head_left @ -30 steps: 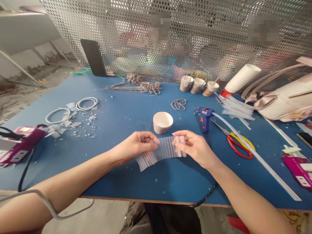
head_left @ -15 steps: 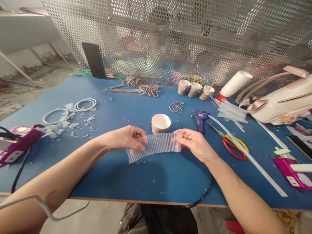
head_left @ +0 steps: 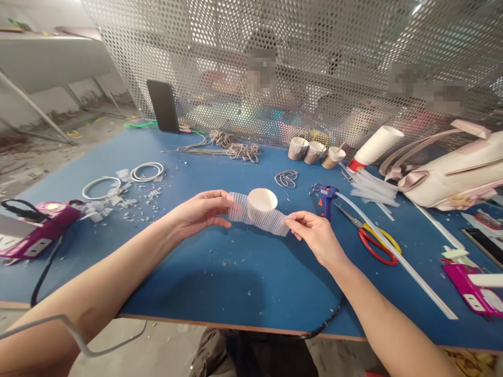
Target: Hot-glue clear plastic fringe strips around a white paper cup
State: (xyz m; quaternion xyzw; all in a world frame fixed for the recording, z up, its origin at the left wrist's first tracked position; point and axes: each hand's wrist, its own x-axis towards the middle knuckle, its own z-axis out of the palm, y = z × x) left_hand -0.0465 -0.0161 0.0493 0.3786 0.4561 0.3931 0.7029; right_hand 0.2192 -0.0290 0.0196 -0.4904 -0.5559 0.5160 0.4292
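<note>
A translucent, finely ribbed plastic strip (head_left: 257, 219) stretches between my hands in front of a small white paper cup (head_left: 263, 200), covering the cup's lower front. My right hand (head_left: 310, 229) pinches the strip's right end between thumb and fingers. At the other end, my left hand (head_left: 208, 210) has its thumb and fingers apart, the fingertips at the strip's edge; whether they touch it is hard to see. To the right lie a blue glue gun (head_left: 325, 196) with a long clear glue stick (head_left: 393, 248) and red-and-yellow-handled scissors (head_left: 377, 243).
Three wrapped cups (head_left: 314, 152) stand at the back, near stacked paper cups (head_left: 377, 146) and clear plastic strips (head_left: 373, 186). Cord bundles (head_left: 241, 152), white rings (head_left: 146, 172), scraps (head_left: 106, 204), a leaning phone (head_left: 163, 106) and power strips (head_left: 43, 230) surround the work. A perforated metal screen (head_left: 220, 63) rises behind.
The strip has moved up against the cup's front, its left end rising and its right end dipping. My left hand's fingers have opened from their pinch; my right hand keeps hold.
</note>
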